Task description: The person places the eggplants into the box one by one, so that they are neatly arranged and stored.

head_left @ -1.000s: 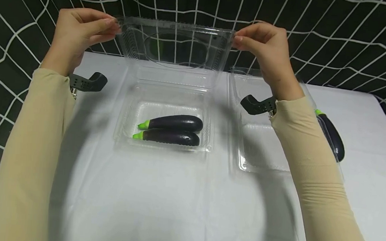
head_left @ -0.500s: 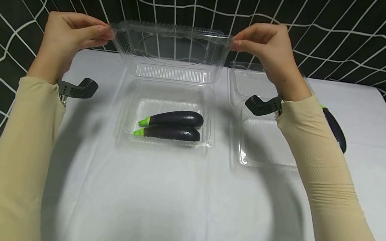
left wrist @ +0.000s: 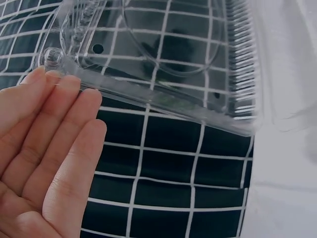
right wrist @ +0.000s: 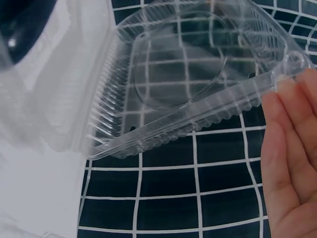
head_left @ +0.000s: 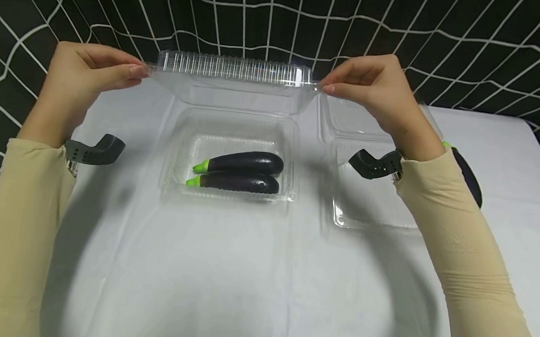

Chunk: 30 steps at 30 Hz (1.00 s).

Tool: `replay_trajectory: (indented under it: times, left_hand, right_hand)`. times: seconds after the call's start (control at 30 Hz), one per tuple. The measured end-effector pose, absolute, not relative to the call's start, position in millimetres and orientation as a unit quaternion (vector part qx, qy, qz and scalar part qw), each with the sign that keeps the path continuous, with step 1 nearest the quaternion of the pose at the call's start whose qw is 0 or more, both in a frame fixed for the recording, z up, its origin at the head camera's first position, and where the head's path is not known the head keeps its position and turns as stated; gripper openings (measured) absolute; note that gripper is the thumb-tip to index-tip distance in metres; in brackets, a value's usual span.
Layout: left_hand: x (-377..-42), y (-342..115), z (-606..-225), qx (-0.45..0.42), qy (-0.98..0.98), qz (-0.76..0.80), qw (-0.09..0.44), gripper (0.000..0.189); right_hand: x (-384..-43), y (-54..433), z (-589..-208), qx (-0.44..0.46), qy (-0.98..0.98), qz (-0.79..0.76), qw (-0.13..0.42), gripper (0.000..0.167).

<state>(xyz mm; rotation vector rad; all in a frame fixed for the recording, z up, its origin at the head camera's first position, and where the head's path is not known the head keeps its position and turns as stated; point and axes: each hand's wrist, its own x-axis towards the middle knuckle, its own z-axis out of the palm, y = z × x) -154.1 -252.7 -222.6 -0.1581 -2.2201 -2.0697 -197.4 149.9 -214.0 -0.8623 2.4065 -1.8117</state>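
My left hand (head_left: 94, 75) pinches the left front corner of a clear plastic clamshell lid (head_left: 237, 92) between thumb and fingers. At the opposite corner my right hand (head_left: 372, 89) pinches the same lid. The lid stands raised and tilted over the back of its clear base (head_left: 168, 170), joined along the rear edge. Inside the base lie two dark purple eggplants (head_left: 247, 163) side by side, green stems to the left. In the left wrist view the fingertips (left wrist: 69, 82) meet the lid's corner; the right wrist view has fingertips (right wrist: 287, 87) at the other corner.
To the right, a second clear clamshell container (head_left: 341, 214) lies opened flat, partly hidden by my right forearm. Another eggplant (head_left: 469, 175) lies beyond that forearm. A white cloth (head_left: 226, 279) covers the table, and a dark backdrop with white netting (head_left: 269, 29) rises behind it.
Both hands have brought the lid's front edge down and toward me, so the lid now leans forward over the back of the base. The eggplants in the base keep their places.
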Motion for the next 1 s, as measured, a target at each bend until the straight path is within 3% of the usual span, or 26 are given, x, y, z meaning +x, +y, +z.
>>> replay_trajectory:
  times: [0.43, 1.0]
  left_hand:
    - [-113, -241, -250, -0.021, -0.793, -0.598, 0.117, 0.016]
    - [-101, -232, -280, -0.022, -0.776, -0.614, 0.144, 0.015]
  right_hand:
    - [-168, 157, -224, -0.300, 0.774, -0.553, 0.065, 0.008]
    - [-148, 156, -242, -0.267, 0.787, -0.555, 0.040, 0.010]
